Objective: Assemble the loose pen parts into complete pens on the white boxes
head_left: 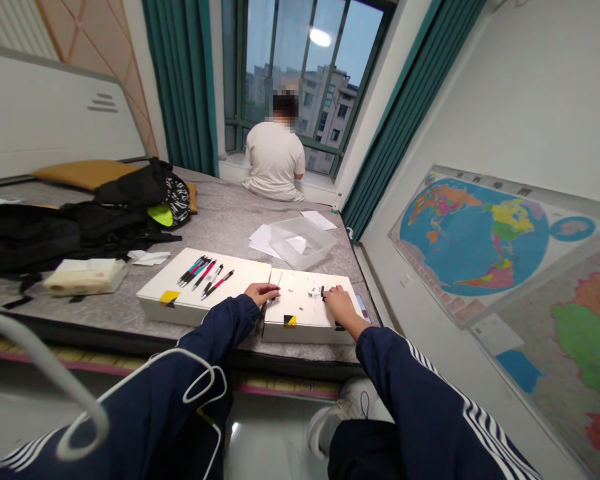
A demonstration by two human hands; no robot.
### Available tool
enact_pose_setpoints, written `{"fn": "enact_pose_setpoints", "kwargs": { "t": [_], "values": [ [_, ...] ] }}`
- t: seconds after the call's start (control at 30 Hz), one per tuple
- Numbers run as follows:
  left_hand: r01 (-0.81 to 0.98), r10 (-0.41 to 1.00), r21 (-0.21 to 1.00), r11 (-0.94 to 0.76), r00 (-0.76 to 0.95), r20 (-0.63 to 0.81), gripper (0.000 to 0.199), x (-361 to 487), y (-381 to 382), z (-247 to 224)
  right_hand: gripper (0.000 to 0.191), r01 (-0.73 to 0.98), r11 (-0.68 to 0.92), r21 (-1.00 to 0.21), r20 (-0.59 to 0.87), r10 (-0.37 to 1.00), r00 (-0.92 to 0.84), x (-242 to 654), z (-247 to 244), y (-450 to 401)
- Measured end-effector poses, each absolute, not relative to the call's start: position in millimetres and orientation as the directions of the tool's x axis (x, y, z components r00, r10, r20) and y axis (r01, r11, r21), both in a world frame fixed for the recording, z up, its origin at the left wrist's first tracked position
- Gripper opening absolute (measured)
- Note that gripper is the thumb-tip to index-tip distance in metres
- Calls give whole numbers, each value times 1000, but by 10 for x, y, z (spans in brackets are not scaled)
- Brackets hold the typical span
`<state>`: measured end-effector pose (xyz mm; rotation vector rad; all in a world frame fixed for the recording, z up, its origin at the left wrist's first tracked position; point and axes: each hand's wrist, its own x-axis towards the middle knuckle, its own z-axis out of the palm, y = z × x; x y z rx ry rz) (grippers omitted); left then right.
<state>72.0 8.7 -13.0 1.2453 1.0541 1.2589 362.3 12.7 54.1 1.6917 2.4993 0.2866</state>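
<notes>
My left hand (262, 293) is over the seam between two white boxes, its fingers pinched together around something small and dark that I cannot make out. My right hand (341, 304) rests at the right part of the right white box (280, 319), fingertips closed at a small black piece (323, 292). Several tiny dark and clear parts (312, 293) lie scattered on that lid, too small to name. On the left white box (155, 293) several click pens (198, 272) lie slanted in a row, with teal, red, black and white bodies.
Behind the boxes a translucent plastic bin (305, 248) stands on white papers (264, 240). Tissues (85, 276) and black bags (70, 227) lie left on the grey mattress. A person (276, 157) sits facing the window. A white cable (193, 353) crosses my left sleeve.
</notes>
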Motion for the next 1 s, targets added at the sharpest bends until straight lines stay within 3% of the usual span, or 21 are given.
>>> {"fn": "enact_pose_setpoints", "kwargs": {
  "t": [0.83, 0.93, 1.0],
  "values": [
    [-57, 993, 993, -102, 61, 105, 50, 713, 106, -154, 23, 741, 585, 329, -69, 798, -599, 3559, 699, 130],
    [-53, 992, 994, -100, 66, 104, 52, 710, 99, -147, 25, 774, 565, 286, -38, 814, -580, 3565, 702, 120],
    [-39, 992, 994, -97, 74, 100, 52, 716, 81, -127, 24, 829, 527, 186, 22, 842, -539, 3561, 728, 140]
  ]
}}
